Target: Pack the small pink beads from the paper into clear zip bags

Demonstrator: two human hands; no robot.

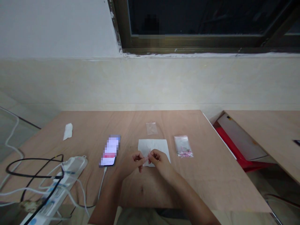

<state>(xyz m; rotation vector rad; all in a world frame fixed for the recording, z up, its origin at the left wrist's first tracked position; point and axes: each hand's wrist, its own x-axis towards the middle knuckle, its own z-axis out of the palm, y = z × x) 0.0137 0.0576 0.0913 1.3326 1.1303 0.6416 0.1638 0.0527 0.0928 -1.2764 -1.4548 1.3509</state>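
Observation:
My left hand (138,160) and my right hand (158,158) meet fingertip to fingertip above a white sheet of paper (152,143). Both are closed in a pinch, thumb against fingers. Whatever lies between the fingertips is too small to make out. Just beyond the paper is a small clear plastic bag (152,128), lying flat. To the right of the paper lies another clear bag (183,146), with small pink or red pieces along its near edge.
A phone (110,151) with a lit, blurred screen lies left of my hands, a white cable plugged into it. Further left are a power strip (67,175) with tangled cables and a white scrap (68,131). Across a gap at right stands another table (269,131).

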